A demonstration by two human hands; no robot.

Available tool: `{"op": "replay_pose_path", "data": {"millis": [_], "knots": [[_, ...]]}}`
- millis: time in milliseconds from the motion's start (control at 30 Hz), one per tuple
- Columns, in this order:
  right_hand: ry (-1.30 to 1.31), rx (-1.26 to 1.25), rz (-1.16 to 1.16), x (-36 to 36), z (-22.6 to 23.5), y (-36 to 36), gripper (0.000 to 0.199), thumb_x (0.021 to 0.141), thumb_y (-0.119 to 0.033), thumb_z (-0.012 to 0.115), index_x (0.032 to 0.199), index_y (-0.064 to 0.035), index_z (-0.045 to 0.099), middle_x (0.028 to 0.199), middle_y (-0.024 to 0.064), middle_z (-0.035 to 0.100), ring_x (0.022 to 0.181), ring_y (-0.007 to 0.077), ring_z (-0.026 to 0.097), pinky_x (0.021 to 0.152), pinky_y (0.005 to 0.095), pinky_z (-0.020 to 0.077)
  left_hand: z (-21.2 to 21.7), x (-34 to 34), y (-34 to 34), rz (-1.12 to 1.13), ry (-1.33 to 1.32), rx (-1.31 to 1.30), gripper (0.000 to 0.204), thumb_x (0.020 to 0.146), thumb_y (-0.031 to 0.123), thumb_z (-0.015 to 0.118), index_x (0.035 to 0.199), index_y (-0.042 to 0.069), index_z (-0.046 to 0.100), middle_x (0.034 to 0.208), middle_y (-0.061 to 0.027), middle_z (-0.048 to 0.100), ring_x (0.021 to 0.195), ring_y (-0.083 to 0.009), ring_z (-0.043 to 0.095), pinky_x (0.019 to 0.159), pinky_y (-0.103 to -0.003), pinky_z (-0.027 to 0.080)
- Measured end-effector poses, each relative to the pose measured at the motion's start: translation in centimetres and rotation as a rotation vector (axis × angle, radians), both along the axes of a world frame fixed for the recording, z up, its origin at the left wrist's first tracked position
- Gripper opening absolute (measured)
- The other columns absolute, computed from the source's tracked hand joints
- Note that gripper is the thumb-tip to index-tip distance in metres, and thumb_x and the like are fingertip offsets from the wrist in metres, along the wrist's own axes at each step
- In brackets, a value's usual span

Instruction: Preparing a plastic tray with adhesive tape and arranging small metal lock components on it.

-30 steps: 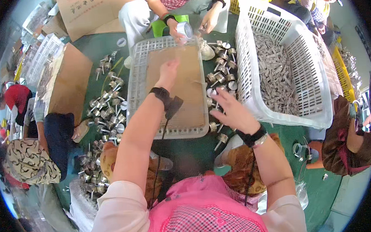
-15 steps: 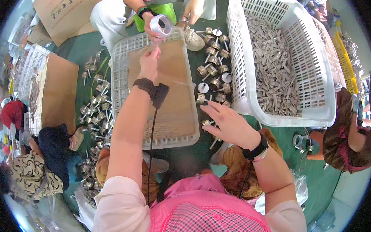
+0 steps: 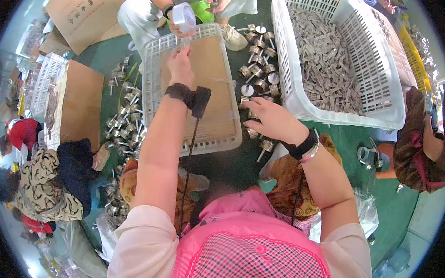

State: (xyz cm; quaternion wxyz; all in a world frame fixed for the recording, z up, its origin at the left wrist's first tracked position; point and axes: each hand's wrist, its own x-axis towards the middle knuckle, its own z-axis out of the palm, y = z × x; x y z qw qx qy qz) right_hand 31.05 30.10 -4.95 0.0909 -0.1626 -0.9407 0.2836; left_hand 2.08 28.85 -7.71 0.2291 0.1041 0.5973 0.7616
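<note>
My left hand (image 3: 180,67) is closed, fingertips pinching the end of a clear strip of tape. That strip runs to a roll of tape (image 3: 184,17) held by a co-worker's hand (image 3: 174,28) across from me. Beneath my left forearm is a white plastic crate (image 3: 236,141) with a brown cardboard sheet (image 3: 210,106) on it. On the right of the crate my right hand (image 3: 275,119) has its fingers apart. Its fingertips are at a pile of round metal parts with thin stems (image 3: 259,68); whether they touch one is hard to tell.
A big white basket (image 3: 293,91) of small grey strips (image 3: 325,61) stands at the right. More stemmed metal parts (image 3: 124,122) lie left of the crate. Cardboard boxes (image 3: 83,109) stand at the left, and other people sit on both sides.
The co-worker's tape roll has shifted slightly left and up, and their other hand has risen. My right hand has moved slightly up among the metal parts. The whole view has shifted a little.
</note>
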Motion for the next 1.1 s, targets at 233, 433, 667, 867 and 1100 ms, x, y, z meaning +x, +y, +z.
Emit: {"op": "replay_pose_path", "data": {"millis": [233, 433, 667, 867, 1100], "knots": [[-0.051, -0.041, 0.014, 0.3, -0.3, 0.2, 0.047, 0.078, -0.027, 0.058, 0.116, -0.0006, 0.048, 0.101, 0.0189, 0.053, 0.091, 0.0352, 0.056, 0.079, 0.0413, 0.0465, 1.9, 3.4, -1.2, -0.014, 0.02, 0.06, 0.008, 0.077, 0.008, 0.062, 0.074, 0.004, 0.055, 0.068, 0.0009, 0.054, 0.065, -0.0083, 0.049, 0.061, -0.023, 0.037], [-0.102, -0.038, 0.011, 0.9, -0.1, 0.3, 0.05, 0.079, -0.027, 0.059, 0.118, 0.0002, 0.047, 0.098, 0.0196, 0.053, 0.091, 0.035, 0.054, 0.08, 0.04, 0.0448, 0.8, 5.7, -2.0, -0.037, 0.01, -0.01, 0.01, 0.079, 0.011, 0.062, 0.079, 0.002, 0.057, 0.075, -0.0016, 0.058, 0.07, -0.0086, 0.051, 0.065, -0.022, 0.039], [-0.079, -0.03, 0.007, 0.6, -0.7, 0.1, 0.044, 0.078, -0.025, 0.06, 0.115, -0.0023, 0.051, 0.098, 0.0198, 0.055, 0.091, 0.0354, 0.055, 0.081, 0.0396, 0.0451, 1.8, 12.8, -7.3, -0.071, -0.027, 0.017, 0.01, 0.082, 0.012, 0.061, 0.084, 0.002, 0.058, 0.08, -0.001, 0.059, 0.077, -0.0089, 0.052, 0.072, -0.023, 0.04], [0.158, -0.384, -0.02, -0.9, 0.2, -0.8, 0.029, 0.083, -0.019, 0.06, 0.104, 0.0014, 0.058, 0.086, 0.0103, 0.061, 0.081, 0.0164, 0.06, 0.071, 0.0285, 0.0476, 0.6, 16.6, -12.9, -0.094, -0.061, 0.016, 0.011, 0.087, 0.013, 0.057, 0.087, 0.002, 0.059, 0.084, -0.0003, 0.059, 0.079, -0.0068, 0.052, 0.075, -0.021, 0.039], [0.116, -1.13, -0.131, -2.2, -0.7, -5.8, 0.036, 0.086, -0.033, 0.057, 0.096, 0.002, 0.061, 0.085, 0.0026, 0.061, 0.079, 0.0098, 0.056, 0.068, 0.0246, 0.0457, -0.6, 20.5, -16.7, -0.136, -0.134, 0.135, 0.011, 0.088, 0.013, 0.055, 0.089, 0.002, 0.058, 0.085, -0.0014, 0.06, 0.081, -0.0077, 0.054, 0.078, -0.023, 0.041]]}}
